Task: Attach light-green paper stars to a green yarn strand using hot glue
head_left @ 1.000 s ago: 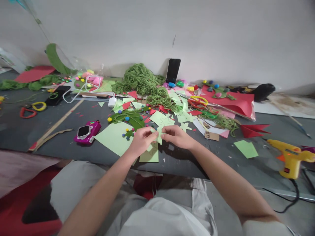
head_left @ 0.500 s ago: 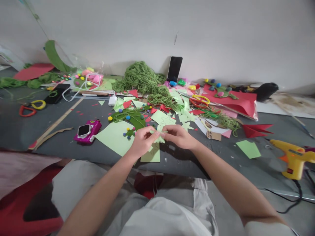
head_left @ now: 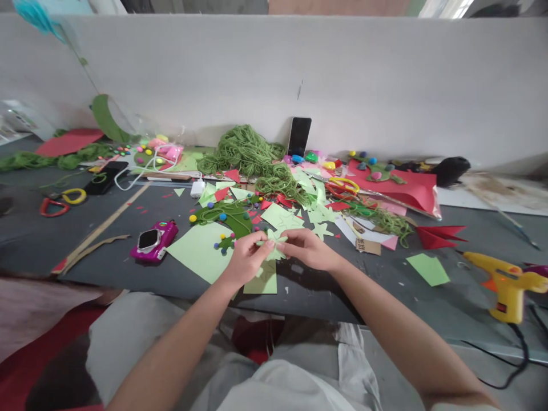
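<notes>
Between my two hands is a light green paper star, held just above the table's front half. My left hand pinches its left side between thumb and fingers. On the other side, my right hand pinches the star's right points. Below my hands lies a square of green paper, partly covered. A larger pale green sheet lies to the left, with a small green star with pom-poms on it. Another cut paper star rests just beyond my right hand.
Behind are a heap of green yarn and a phone leaning on the wall. A yellow glue gun stands at right. At left lie a purple camera-shaped object and scissors; more scissors lie among scraps.
The view has tipped up, showing more above the wall. Both hands still grip the paper star, which now shows its points more openly towards me.
</notes>
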`<move>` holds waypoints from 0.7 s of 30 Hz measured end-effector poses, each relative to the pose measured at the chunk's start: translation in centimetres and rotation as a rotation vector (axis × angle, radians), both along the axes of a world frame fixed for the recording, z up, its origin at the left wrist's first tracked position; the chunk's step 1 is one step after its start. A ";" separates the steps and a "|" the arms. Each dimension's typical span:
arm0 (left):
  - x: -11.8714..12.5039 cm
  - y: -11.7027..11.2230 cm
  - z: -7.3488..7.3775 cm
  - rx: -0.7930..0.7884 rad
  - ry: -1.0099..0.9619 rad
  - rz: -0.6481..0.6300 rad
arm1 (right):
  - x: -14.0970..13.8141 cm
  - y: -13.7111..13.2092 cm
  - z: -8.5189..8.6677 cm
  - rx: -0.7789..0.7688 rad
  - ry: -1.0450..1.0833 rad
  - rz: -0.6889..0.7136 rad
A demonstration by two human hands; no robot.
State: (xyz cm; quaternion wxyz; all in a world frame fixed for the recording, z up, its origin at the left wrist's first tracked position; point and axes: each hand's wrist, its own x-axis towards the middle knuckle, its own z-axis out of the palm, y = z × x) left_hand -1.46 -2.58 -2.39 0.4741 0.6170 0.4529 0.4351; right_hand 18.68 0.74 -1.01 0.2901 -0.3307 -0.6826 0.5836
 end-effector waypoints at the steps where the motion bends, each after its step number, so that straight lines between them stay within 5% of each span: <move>1: 0.0 0.0 0.0 0.008 -0.004 0.000 | 0.0 0.0 0.0 0.004 0.006 0.002; 9: 0.0 -0.1 0.3 0.030 -0.001 -0.071 | 0.0 -0.3 0.4 0.048 0.006 0.053; 21: 0.3 0.0 -0.1 0.076 0.101 0.037 | -0.3 0.1 -1.1 0.014 0.013 -0.027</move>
